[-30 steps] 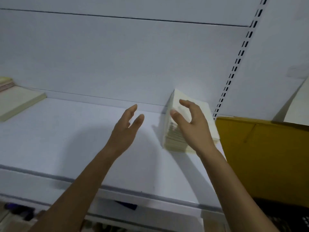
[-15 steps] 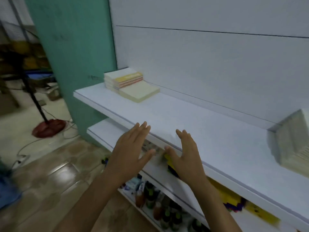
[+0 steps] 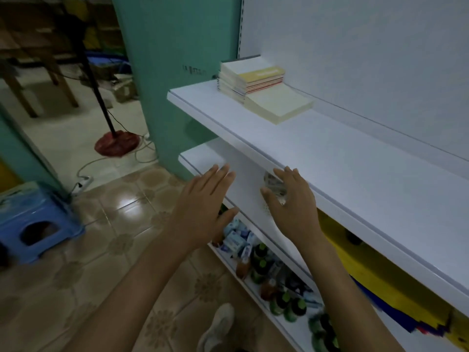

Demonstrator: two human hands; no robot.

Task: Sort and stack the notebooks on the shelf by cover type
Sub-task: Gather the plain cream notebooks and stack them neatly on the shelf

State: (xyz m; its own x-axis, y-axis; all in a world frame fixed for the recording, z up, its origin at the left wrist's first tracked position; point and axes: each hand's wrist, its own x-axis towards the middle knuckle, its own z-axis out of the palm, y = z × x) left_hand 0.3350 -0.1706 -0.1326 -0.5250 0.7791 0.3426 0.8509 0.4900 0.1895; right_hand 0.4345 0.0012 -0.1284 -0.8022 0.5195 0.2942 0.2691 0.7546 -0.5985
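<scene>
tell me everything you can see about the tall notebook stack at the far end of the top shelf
The tall notebook stack stands on the white top shelf, at its far end by the teal wall. The top cover is pale with a yellow band; the edges below show white, red and orange layers. A lower cream stack lies against its near side.

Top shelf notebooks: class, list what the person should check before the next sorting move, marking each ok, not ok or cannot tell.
1. Left hand free: ok, open and holding nothing.
2. Right hand free: cannot tell; it is open over a blurred patterned item.
3. Hands at the stacks: not ok; both are below the top shelf front edge.
4. Stacks in view: ok; tall notebook stack and low cream notebook stack adjoin at the shelf's left end.
5. Tall stack one cover type: cannot tell.
</scene>
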